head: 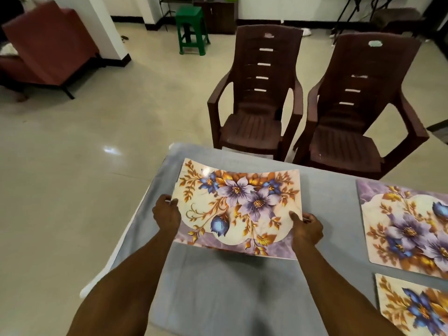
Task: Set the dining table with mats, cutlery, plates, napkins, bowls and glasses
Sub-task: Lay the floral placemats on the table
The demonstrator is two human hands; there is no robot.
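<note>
A floral mat (pixel 238 204) with purple and blue flowers is held a little above the grey table (pixel 218 287), near its far left corner. My left hand (pixel 166 212) grips the mat's left edge and my right hand (pixel 307 229) grips its right edge, thumb on top. The mat sags in the middle. Two more floral mats lie flat on the table at the right: one (pixel 407 226) further away, another (pixel 414 309) nearer to me and cut off by the frame.
Two brown plastic chairs (pixel 257 98) (pixel 358 105) stand side by side at the table's far edge. A green stool (pixel 191 30) and a red sofa (pixel 46 44) stand further off on the tiled floor. The table's left edge (pixel 126 236) drops to the floor.
</note>
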